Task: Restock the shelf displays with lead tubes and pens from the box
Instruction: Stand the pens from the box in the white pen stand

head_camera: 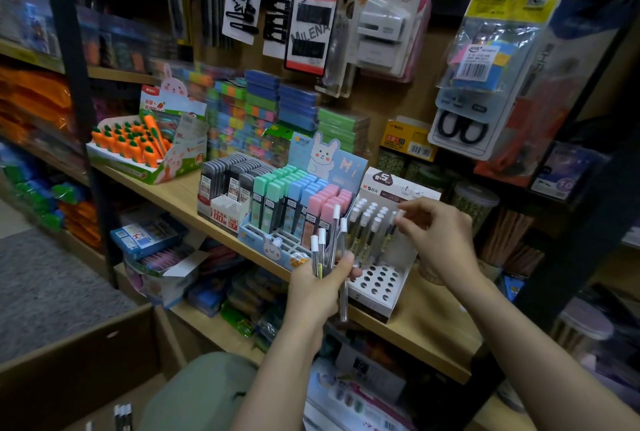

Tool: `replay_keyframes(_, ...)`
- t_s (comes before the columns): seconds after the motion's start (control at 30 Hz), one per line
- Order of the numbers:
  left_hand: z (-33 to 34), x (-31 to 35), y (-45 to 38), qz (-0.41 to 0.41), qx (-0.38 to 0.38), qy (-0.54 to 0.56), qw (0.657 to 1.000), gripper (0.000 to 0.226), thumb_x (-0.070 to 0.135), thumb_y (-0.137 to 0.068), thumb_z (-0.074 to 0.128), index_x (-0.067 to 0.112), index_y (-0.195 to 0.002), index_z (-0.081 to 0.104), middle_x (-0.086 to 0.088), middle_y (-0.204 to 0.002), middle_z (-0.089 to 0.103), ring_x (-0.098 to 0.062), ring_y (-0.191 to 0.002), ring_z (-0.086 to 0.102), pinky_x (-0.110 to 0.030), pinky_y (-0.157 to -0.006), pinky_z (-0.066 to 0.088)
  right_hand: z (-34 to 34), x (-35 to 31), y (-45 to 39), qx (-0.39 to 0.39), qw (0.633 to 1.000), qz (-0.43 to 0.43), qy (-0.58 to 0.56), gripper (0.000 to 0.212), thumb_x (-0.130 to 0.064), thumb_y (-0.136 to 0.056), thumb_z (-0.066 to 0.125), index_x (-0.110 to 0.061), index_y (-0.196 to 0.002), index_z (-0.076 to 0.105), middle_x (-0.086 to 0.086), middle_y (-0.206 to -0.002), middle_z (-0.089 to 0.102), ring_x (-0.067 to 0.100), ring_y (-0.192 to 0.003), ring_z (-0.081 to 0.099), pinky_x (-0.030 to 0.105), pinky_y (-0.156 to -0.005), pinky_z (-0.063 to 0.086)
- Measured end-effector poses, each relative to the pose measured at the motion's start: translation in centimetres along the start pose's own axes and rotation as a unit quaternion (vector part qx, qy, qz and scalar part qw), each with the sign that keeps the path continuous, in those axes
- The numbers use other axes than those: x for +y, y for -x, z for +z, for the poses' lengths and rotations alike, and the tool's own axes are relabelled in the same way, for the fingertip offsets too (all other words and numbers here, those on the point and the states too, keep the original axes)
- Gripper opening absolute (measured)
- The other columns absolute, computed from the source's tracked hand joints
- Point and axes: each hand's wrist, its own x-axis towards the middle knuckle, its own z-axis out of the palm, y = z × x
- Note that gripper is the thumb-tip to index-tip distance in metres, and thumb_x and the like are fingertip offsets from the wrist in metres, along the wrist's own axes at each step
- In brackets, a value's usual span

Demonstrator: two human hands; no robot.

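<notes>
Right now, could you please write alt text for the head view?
A person's right hand pinches a white-capped pen at a white pen display on a shop shelf, while the left hand grips a bundle of pens.

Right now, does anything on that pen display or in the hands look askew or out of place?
One pen in the left hand has slipped below the rest of the bunch, hanging past the fingers. The front holes of the pen display are unfilled. Nothing looks spilled or damaged.
</notes>
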Motion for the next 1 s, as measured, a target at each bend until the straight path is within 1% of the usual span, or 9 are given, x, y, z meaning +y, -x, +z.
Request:
replay_keyframes(0.17,-0.2,0.9,0.6,0.005,-0.035,0.053,0.998,0.012,0.032,-0.087,0.070,0.021,-0.094,0.069,0.001,-0.087,0.077,-0.009,-0.069,0.072,-0.016,-0.046,0.048,1.1,-0.3,0.0,0.006,0.999,-0.033,0.037,0.014,-0.017,-0.081,0.078,-0.020,-0.095,0.075,-0.006,-0.087,0.071,0.006,-0.081,0.066,0.031,-0.080,0.058)
replay_keyframes(0.27,-0.4,1.2,1.0,-0.003,-0.066,0.080,0.995,0.018,0.026,-0.088,0.069,0.011,-0.097,0.070,-0.006,-0.090,0.076,-0.001,-0.045,0.059,-0.012,-0.039,0.040,1.4,-0.2,0.2,-0.014,0.998,-0.032,0.056,0.012,-0.017,-0.083,0.076,-0.018,-0.095,0.074,-0.002,-0.093,0.069,0.011,-0.083,0.066,0.038,-0.082,0.058)
replay_keyframes(0.4,-0.6,1.1,0.9,-0.009,-0.098,0.103,0.990,0.035,0.030,-0.083,0.072,0.006,-0.108,0.068,-0.008,-0.095,0.075,0.000,-0.039,0.048,-0.012,-0.036,0.035,0.7,-0.5,1.3,0.004,0.994,-0.076,0.079,0.023,-0.025,-0.087,0.072,-0.016,-0.108,0.073,-0.006,-0.098,0.060,0.008,-0.084,0.061,0.031,-0.080,0.056)
replay_keyframes(0.47,-0.7,1.0,0.8,-0.009,-0.117,0.098,0.988,0.036,0.032,-0.081,0.073,0.008,-0.107,0.068,-0.008,-0.095,0.075,0.000,-0.039,0.048,-0.011,-0.036,0.035,0.1,-1.3,2.0,0.017,0.995,-0.098,0.026,0.028,-0.034,-0.088,0.068,-0.022,-0.113,0.071,-0.012,-0.095,0.062,0.002,-0.081,0.061,0.020,-0.074,0.053)
replay_keyframes(0.57,-0.4,0.9,0.9,-0.017,-0.136,0.078,0.987,0.028,0.030,-0.083,0.072,0.012,-0.104,0.067,-0.008,-0.094,0.076,0.002,-0.040,0.054,-0.011,-0.036,0.037,0.0,-3.2,2.8,-0.090,0.989,-0.044,-0.111,0.031,-0.040,-0.085,0.069,-0.035,-0.115,0.067,-0.015,-0.085,0.073,-0.004,-0.082,0.067,0.013,-0.076,0.053)
replay_keyframes(0.63,-0.3,0.8,0.9,-0.025,-0.139,0.065,0.988,0.027,0.030,-0.085,0.071,0.012,-0.105,0.066,-0.008,-0.093,0.076,0.001,-0.039,0.052,-0.011,-0.036,0.036,0.4,-3.7,3.0,-0.131,0.982,-0.024,-0.132,0.026,-0.030,-0.084,0.074,-0.031,-0.110,0.070,-0.009,-0.081,0.075,0.000,-0.080,0.069,0.023,-0.081,0.056)
replay_keyframes(0.77,-0.6,0.5,0.8,-0.019,-0.088,0.054,0.994,0.034,0.041,-0.085,0.068,0.014,-0.106,0.069,-0.002,-0.074,0.057,-0.006,-0.045,0.033,-0.016,-0.040,0.028,0.0,-3.5,2.5,-0.061,0.983,-0.006,-0.172,0.017,-0.022,-0.083,0.076,-0.031,-0.096,0.069,-0.006,-0.077,0.073,0.004,-0.075,0.070,0.036,-0.077,0.060)
replay_keyframes(0.87,-1.0,0.3,0.5,-0.039,-0.061,0.086,0.994,0.036,0.040,-0.094,0.055,0.009,-0.110,0.062,-0.004,-0.085,0.059,-0.006,-0.048,0.034,-0.017,-0.042,0.026,-1.0,-2.6,1.3,0.020,0.993,-0.050,-0.110,0.017,-0.028,-0.084,0.075,-0.035,-0.093,0.063,-0.010,-0.073,0.068,0.001,-0.069,0.066,0.023,-0.066,0.057)
replay_keyframes(1.0,-0.8,0.2,0.2,-0.058,-0.058,0.101,0.992,0.026,0.029,-0.101,0.046,0.008,-0.110,0.057,-0.003,-0.080,0.052,-0.005,-0.047,0.037,-0.016,-0.038,0.027,-0.9,-1.4,0.5,0.043,0.993,-0.091,-0.057,0.020,-0.026,-0.084,0.075,-0.031,-0.097,0.060,-0.014,-0.078,0.065,-0.004,-0.079,0.063,0.007,-0.068,0.049)
